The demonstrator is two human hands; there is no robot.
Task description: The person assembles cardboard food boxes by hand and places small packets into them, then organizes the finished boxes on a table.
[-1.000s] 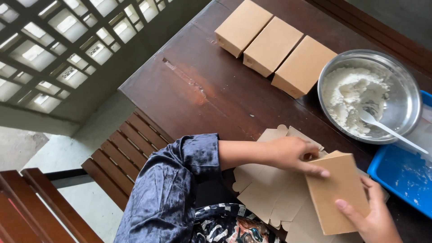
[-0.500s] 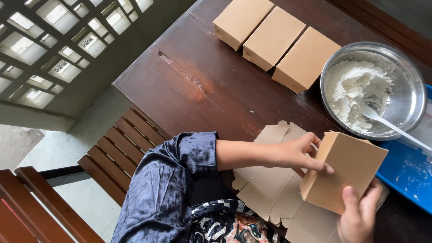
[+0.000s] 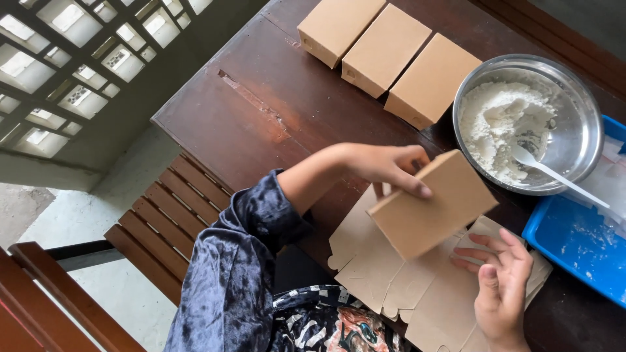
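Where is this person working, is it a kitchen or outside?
Probably a home porch or patio: a dark wooden table, a slatted wooden bench, a lattice wall opening, and a round metal bowl of white flour.

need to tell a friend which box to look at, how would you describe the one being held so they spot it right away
On the dark wooden table, find the steel bowl of flour. Just below and left of it, the left hand lifts a folded brown cardboard box over flat cutouts. Unlike the three boxes lined up on the table, it is tilted in the air.
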